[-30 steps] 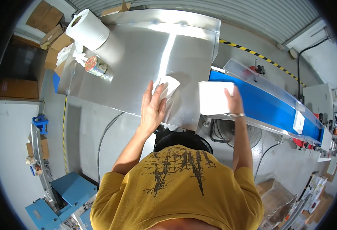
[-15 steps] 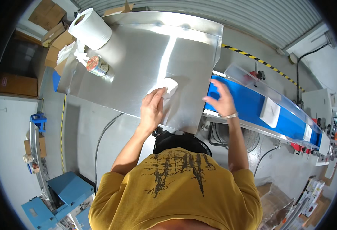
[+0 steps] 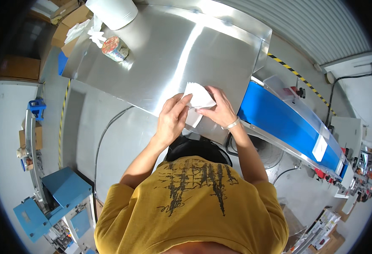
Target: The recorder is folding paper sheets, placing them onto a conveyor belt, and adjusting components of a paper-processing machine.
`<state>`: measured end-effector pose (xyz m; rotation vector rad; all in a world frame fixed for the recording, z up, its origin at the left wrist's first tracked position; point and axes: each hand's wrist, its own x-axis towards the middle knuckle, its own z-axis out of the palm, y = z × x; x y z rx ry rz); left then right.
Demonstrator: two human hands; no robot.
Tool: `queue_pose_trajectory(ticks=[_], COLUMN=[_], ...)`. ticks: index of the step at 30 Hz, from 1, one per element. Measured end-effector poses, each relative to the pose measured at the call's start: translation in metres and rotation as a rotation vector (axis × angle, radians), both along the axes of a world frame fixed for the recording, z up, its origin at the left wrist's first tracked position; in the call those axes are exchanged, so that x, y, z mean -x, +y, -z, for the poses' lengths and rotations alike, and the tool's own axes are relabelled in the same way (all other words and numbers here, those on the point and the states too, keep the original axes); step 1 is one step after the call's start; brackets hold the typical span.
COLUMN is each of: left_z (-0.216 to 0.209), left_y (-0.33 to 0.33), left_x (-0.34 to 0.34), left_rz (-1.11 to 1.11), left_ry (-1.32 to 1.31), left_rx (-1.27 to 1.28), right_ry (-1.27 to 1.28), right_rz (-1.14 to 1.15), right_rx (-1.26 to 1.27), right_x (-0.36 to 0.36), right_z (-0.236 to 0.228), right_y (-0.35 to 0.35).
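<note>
A stack of thin white sheets [image 3: 200,96], spread like a fan along its upper edge, is held over the near part of a shiny metal table [image 3: 156,55]. My left hand [image 3: 172,118] grips its left side, with fingers and thumb closed on it. Around its right side, my right hand [image 3: 222,111] is also closed, thumb toward me and fingers on the far side. A pale flat piece [image 3: 194,118] shows below the stack between the hands; whether it is part of the stack I cannot tell.
A conveyor with a blue belt [image 3: 274,112] runs off to the right, carrying a flat white pack [image 3: 320,148] under a clear guard. On the table's far left stand a big white roll [image 3: 117,13] and a short printed cylinder [image 3: 115,48]. Cardboard boxes [image 3: 76,17] lie beyond.
My right hand has come left from beside the belt and now grips the white stack with my left hand. A white pack on the belt has moved farther away to the right.
</note>
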<state>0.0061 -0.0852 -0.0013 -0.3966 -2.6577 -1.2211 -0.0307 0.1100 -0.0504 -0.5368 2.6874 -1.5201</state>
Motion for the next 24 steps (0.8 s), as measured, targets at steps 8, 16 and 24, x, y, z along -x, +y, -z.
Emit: queue_pose_trajectory(ticks=[8,16,24], left_z=[0.002,0.000,-0.003], left_y=[0.005,0.012,0.010], left_x=[-0.006,-0.008,-0.009], left_rz=[0.059,0.056,0.057], left_ry=[0.089,0.140,0.033], left_rx=[0.078,0.118,0.021], right_ry=[0.012,0.008,-0.008], right_rz=[0.022,-0.065,-0.049], right_rx=[0.184,0.189,0.182], right_x=[-0.010,-0.004,-0.004], right_z=[-0.012,-0.019,0.000], right_y=[0.021,0.020,0.021])
